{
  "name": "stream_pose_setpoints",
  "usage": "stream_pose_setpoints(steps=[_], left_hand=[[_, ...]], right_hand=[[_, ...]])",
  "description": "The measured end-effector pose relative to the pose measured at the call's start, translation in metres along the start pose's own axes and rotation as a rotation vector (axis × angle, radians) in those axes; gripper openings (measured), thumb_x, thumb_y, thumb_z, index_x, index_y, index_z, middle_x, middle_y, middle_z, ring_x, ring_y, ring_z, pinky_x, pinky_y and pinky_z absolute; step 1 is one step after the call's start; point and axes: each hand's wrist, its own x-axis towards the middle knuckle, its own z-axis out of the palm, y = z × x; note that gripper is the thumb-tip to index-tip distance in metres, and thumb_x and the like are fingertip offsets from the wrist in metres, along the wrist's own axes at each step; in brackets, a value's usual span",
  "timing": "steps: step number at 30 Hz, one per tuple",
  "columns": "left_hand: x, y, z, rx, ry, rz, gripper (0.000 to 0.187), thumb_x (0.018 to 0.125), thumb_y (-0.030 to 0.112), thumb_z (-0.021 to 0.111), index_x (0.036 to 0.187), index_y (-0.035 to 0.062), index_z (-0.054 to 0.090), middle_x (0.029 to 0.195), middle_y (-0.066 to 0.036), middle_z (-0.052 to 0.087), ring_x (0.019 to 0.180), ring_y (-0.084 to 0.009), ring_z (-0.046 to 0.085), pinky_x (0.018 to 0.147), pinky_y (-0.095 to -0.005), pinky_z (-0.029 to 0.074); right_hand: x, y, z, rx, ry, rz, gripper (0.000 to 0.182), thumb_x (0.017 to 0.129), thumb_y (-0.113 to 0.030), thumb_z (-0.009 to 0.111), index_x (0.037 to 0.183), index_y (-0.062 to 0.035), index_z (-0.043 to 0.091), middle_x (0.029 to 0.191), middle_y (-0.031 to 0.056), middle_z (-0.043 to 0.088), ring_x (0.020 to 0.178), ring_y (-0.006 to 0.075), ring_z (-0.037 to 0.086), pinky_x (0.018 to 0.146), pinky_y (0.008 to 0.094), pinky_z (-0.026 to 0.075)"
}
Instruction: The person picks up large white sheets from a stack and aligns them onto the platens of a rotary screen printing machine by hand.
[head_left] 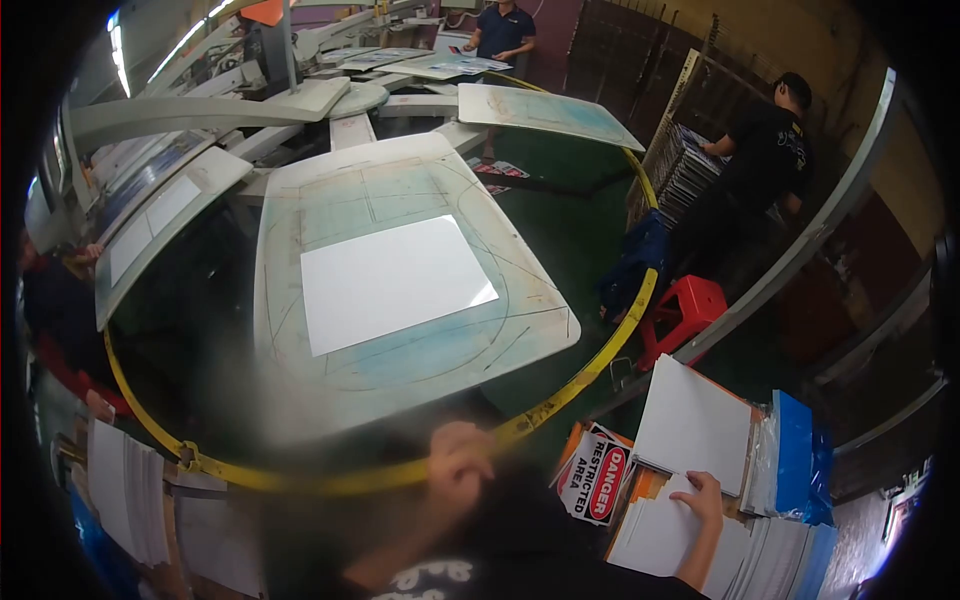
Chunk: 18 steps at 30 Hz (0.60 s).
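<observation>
Found a white sheet [395,283] lying flat on the pale platen [535,335]. Held the left hand [462,468] beside the platen's near edge, by the yellow ring [638,308], with grip curled (too blurred to tell whether clamped). Rested the right hand [703,500] on stacked sheets [640,535] right of the platen; could not tell whether pinching any.

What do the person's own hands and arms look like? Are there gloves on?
No gloves: the left hand and right hand are both bare, with five-fingered human shapes. The forearms look bare too. The black shirt has white lettering, too distorted to read. The left hand is blurry, so I can't tell about rings.
</observation>
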Motion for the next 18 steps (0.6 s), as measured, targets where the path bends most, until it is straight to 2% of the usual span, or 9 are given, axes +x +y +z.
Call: stream_pose_setpoints(steps=[4,10,18], left_hand=[[-0.002,-0.001,0.001,-0.003,-0.02,0.005,0.019,0.055,-0.01,0.054,0.056,0.0078,0.059,0.093,-0.01,0.064,0.099,-0.0317,0.054,0.088,-0.0409,0.041],[-0.004,-0.006,0.002,-0.002,-0.055,0.06,0.019,0.054,-0.01,0.052,0.057,0.0073,0.059,0.091,-0.011,0.064,0.097,-0.0312,0.054,0.087,-0.0408,0.041],[-0.005,-0.013,0.005,-0.011,-0.072,0.043,0.019,0.055,-0.01,0.052,0.059,0.007,0.059,0.091,-0.011,0.063,0.096,-0.0306,0.055,0.086,-0.0405,0.041]], right_hand=[[-0.009,-0.006,-0.01,-0.198,-0.034,-0.101,0.084,0.039,-0.033,0.09,0.11,0.0038,0.062,0.11,0.0154,0.06,0.106,0.0291,0.056,0.094,0.0355,0.043],[-0.008,-0.011,-0.013,-0.284,-0.11,0.035,0.088,0.037,-0.034,0.09,0.113,0.0007,0.062,0.109,0.0155,0.061,0.105,0.031,0.056,0.092,0.0368,0.044],[-0.021,-0.019,-0.01,-0.254,0.039,-0.002,0.083,0.038,-0.032,0.089,0.11,-0.0003,0.064,0.107,0.0174,0.065,0.101,0.0311,0.06,0.091,0.0361,0.045]])
